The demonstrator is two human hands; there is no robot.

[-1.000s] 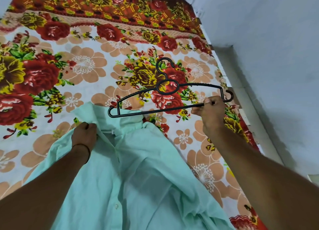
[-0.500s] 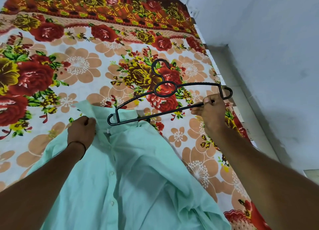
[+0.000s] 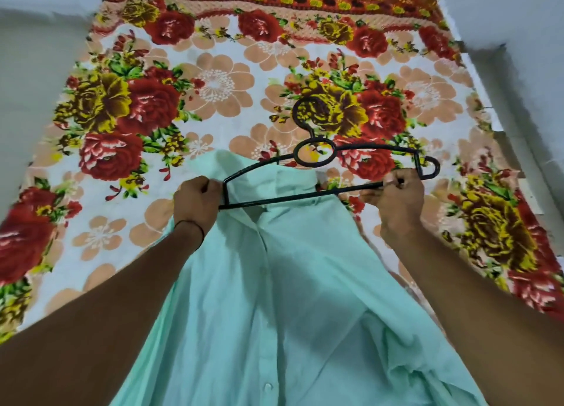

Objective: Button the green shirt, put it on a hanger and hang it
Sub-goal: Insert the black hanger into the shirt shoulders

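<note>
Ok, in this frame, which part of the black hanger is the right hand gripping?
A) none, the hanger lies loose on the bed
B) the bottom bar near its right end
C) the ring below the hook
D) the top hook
B: the right hand pinches the bottom bar of the hanger near its right end, while the hook and ring stand untouched beyond the collar of the green shirt.

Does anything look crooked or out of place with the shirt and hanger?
Nothing damaged. The hanger sits askew, its left end lower, lying across the bunched collar of the green shirt rather than inside it. The right hand pinches its bottom bar; the left hand grips shirt fabric by the collar.
</note>
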